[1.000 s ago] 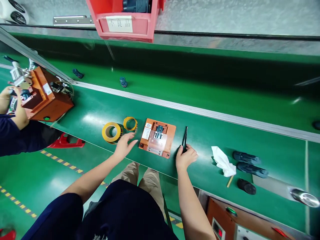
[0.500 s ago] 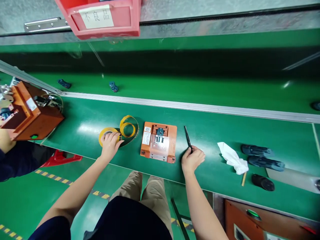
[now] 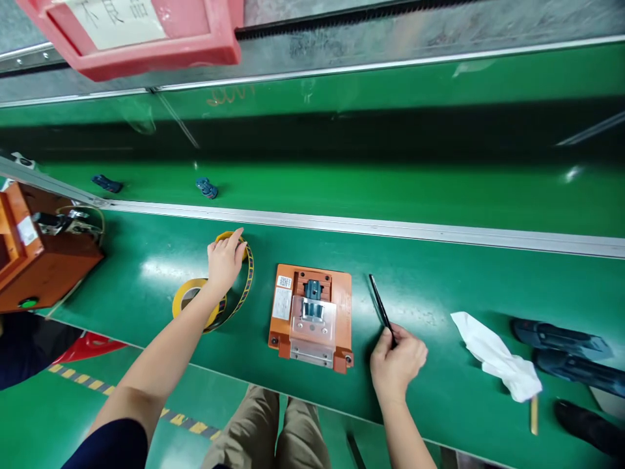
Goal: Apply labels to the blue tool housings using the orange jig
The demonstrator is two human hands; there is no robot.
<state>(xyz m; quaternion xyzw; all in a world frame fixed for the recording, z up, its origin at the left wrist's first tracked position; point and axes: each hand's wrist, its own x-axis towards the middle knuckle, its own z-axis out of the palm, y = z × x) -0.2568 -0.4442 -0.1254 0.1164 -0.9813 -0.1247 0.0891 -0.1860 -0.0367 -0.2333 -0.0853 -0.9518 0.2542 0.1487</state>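
Observation:
My left hand (image 3: 225, 260) is over the loose coil of a yellow label strip (image 3: 249, 277), its fingers on the coil and partly hiding it. The strip bends down to a yellow roll (image 3: 181, 301), partly covered by my left forearm. My right hand (image 3: 398, 358) is closed around slim black tweezers (image 3: 379, 301), their tip pointing up and away from me. Between my hands lies an orange fixture (image 3: 344, 293) with a clear plate (image 3: 315, 326). A small dark blue-grey part (image 3: 313, 290) sits in the fixture.
To the right lie a white cloth (image 3: 495, 355), a thin yellowish stick (image 3: 534, 417) and dark tool housings (image 3: 561, 337). An orange machine (image 3: 53, 260) stands at left, a person's dark clothing below it. Behind the metal rail (image 3: 342, 228), small blue parts (image 3: 207, 187) rest on the green belt. A red bin (image 3: 205, 39) hangs above.
My left hand has moved from the yellow roll up and right onto the loose coil. My right hand still holds the tweezers beside the fixture. The view has shifted closer to the bench.

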